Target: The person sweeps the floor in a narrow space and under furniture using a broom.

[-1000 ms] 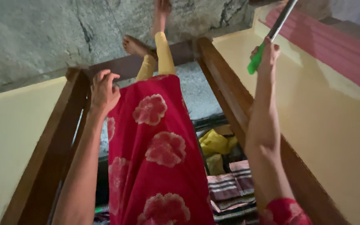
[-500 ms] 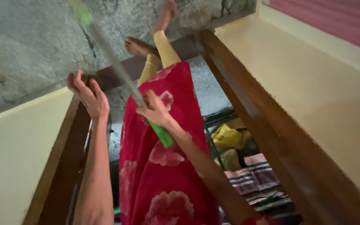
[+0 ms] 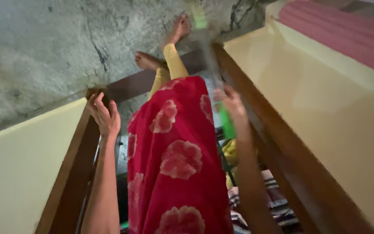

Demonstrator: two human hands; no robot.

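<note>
My right hand [image 3: 232,104] is closed around a metal pole [image 3: 208,52] with a green grip [image 3: 227,123]; the pole is blurred and points away toward the floor beside my feet. My left hand [image 3: 104,116] is open with its fingers spread, at the end of the brown wooden frame post [image 3: 76,169]; whether it touches the wood is unclear. Between my arms hangs my red floral dress [image 3: 176,160], with yellow leggings [image 3: 173,60] and bare feet [image 3: 176,30] on the grey stone floor [image 3: 44,52].
Pale yellow walls [image 3: 14,173] flank both sides, edged by brown wooden frame beams [image 3: 278,143]. Below right lie striped cloths [image 3: 278,203] and a yellow bag [image 3: 230,149]. A pink ribbed surface [image 3: 343,34] sits at the top right.
The pole swung from the right across to the left and back toward the middle right, with my right hand on it. My left hand stayed by the frame post, fingers opening.
</note>
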